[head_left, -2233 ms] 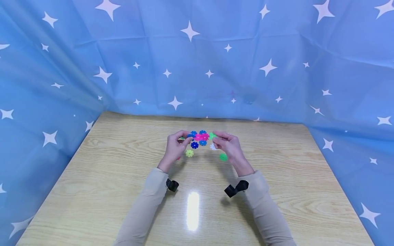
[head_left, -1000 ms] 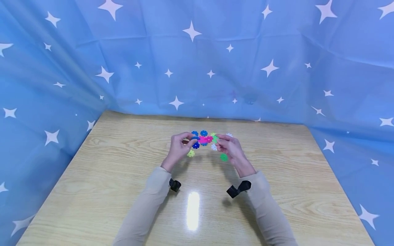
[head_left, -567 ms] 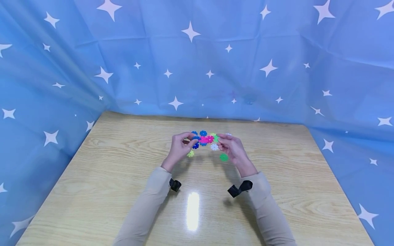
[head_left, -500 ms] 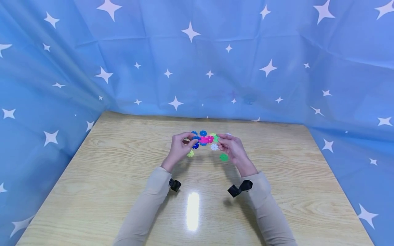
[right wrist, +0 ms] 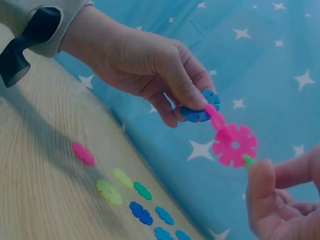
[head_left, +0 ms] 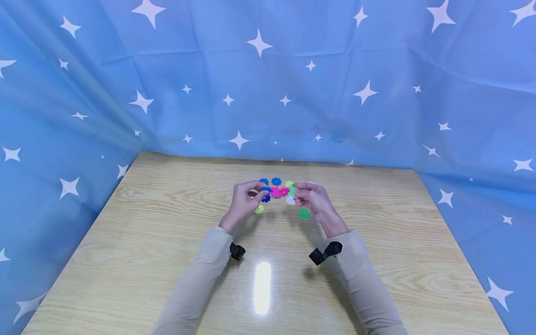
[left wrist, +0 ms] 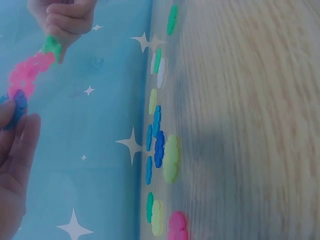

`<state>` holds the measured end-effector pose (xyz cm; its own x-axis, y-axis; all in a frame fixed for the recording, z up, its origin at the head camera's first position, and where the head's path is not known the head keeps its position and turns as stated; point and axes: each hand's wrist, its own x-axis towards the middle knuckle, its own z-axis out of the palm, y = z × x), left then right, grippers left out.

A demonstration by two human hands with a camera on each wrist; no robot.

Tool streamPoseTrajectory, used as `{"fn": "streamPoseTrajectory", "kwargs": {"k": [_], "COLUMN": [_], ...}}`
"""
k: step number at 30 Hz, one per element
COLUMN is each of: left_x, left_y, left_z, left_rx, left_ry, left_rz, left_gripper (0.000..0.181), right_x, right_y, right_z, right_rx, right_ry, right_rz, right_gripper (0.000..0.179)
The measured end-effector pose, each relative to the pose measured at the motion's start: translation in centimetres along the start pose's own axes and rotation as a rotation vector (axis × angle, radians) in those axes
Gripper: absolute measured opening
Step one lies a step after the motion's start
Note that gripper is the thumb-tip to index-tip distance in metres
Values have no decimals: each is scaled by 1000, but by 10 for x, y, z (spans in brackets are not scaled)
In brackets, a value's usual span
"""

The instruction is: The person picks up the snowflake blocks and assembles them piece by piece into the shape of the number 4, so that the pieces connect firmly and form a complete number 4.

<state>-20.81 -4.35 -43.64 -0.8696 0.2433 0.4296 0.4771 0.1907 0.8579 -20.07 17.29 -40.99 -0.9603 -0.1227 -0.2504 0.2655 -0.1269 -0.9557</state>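
Note:
Both hands hold up a short chain of notched plastic snowflake discs above the far part of the table. My left hand [head_left: 243, 202] pinches the blue disc [right wrist: 197, 115] at one end between thumb and fingers. Two pink discs [right wrist: 245, 145] are slotted together in the middle, one turned across the other. At the other end, my right hand [head_left: 317, 203] pinches a green disc [left wrist: 52, 48], which meets the pink one at its edge. In the right wrist view, fingertips cover most of that green disc.
Loose snowflake discs lie on the wooden table [head_left: 167, 232] beneath the hands: a green disc [head_left: 304, 214], a white disc [head_left: 291, 200], a yellow disc [head_left: 259, 209], a pink disc [right wrist: 83, 153] and several blue ones. A blue star-patterned curtain [head_left: 201, 70] hangs behind the table.
Over the last two seconds both hands have shifted slightly right and nearer with the chain. In the last half second, the chain has dipped a little, its grips unchanged.

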Motion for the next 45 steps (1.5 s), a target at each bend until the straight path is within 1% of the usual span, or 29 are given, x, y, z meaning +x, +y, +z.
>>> {"fn": "streamPoseTrajectory", "kwargs": {"k": [6,11,17,20,23,26,29,32,34,37,39,42,45], "left_x": [-4,-5,-6,-5,-3,-1,2,5,7,9,11,12,13], "left_y": [36,36,38,38,39,40,42,42,41,30,23,15,14], "left_z": [-5,-3,-4,-5,-5,-6,-6,-6,-7,-5,-3,-1,-1], "left_rx": [3,8,13,18,10,-30,-94,-159,-198,-253,-281,-300,-307], "left_ry": [1,12,17,12,10,33,74,102,119,139,147,142,142], "left_rz": [36,65,43,35,-1,-71,-140,-174,-183,-195,-200,-197,-191], "left_gripper": [8,9,8,8,9,11,12,11,10,10,11,12,13], "right_x": [0,0,-1,-1,-1,0,-1,-2,-2,-3,-3,-4,-8], "right_y": [-1,1,2,1,2,2,2,3,3,4,5,5,2], "right_z": [-1,-1,1,2,1,0,0,-1,-1,0,1,3,7], "right_rx": [-15,-2,9,19,41,76,116,100,57,-14,-38,-60,-136], "right_ry": [5,19,27,19,6,-16,-53,-78,-81,-83,-85,-83,-40], "right_rz": [-2,2,9,9,9,-4,-51,-143,-205,-289,-333,-392,-462], "right_gripper": [39,36,34,35,35,39,45,48,47,44,41,35,29]}}
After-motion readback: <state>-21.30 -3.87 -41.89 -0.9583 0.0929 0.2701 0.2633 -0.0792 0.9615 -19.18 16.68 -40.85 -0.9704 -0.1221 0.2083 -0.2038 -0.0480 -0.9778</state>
